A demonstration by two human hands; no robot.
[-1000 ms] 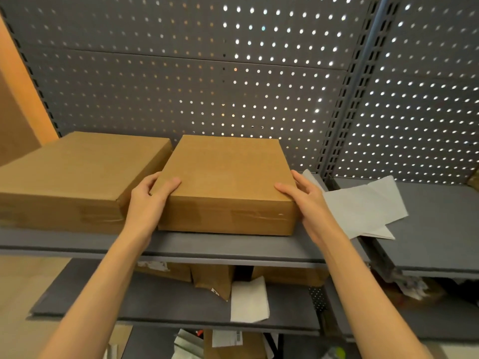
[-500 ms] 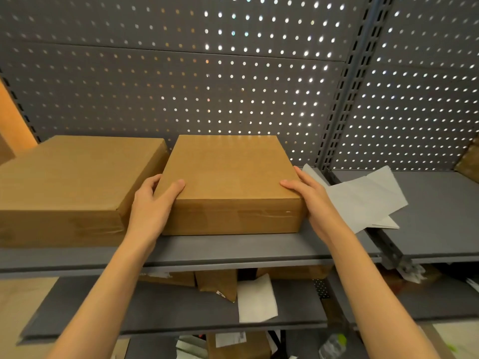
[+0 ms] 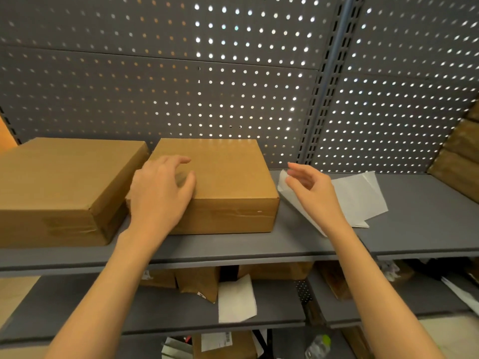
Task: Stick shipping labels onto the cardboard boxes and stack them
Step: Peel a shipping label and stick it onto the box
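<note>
While over box, left hand spread.

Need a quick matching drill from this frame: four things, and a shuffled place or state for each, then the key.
Things:
1. left hand
2. right hand
3. bigger box
4. white sheets

Places or states:
A. lying loose on the shelf, right of the smaller box
B. resting over the smaller box's near left corner
C. in the air, touching no box, fingers relaxed
D. at the shelf's left end, beside the smaller box

Pairs: 1-B, 2-C, 3-D, 4-A
</note>
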